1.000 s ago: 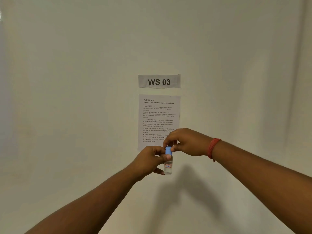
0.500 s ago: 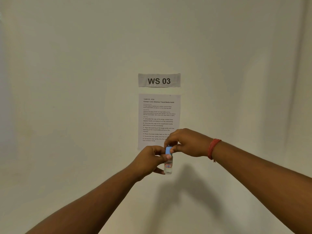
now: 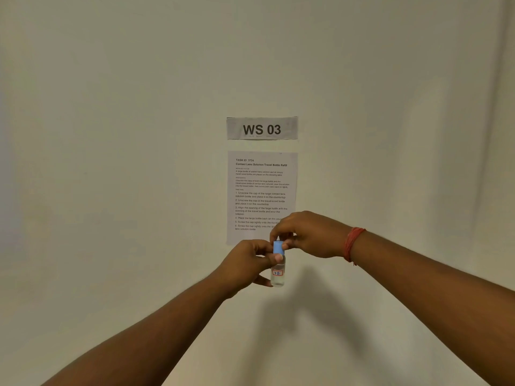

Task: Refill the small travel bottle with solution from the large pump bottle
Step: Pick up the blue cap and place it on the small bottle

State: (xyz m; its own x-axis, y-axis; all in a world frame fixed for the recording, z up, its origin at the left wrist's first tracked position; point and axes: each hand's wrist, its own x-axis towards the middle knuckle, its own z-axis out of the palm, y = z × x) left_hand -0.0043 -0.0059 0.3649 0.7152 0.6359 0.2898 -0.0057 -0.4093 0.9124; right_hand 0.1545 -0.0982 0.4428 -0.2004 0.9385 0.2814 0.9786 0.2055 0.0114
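Note:
I hold a small clear travel bottle point(image 3: 278, 275) upright in the air in front of a wall. It bears a small label with a red outline. My left hand point(image 3: 248, 264) grips its upper body from the left, thumb across the neck. My right hand point(image 3: 309, 235) comes from the right and pinches the light blue cap point(image 3: 277, 247) on top between fingers and thumb. A red thread band point(image 3: 351, 243) circles my right wrist. The large pump bottle is out of view.
A pale wall fills the view. A paper strip reading "WS 03" point(image 3: 262, 129) is stuck on it, with a printed task sheet point(image 3: 262, 190) right below, partly behind my hands. My arms' shadow falls on the wall below the bottle.
Almost nothing has moved. Both hands stay on the bottle and cap in the same place; the fingers on the cap shift only slightly.

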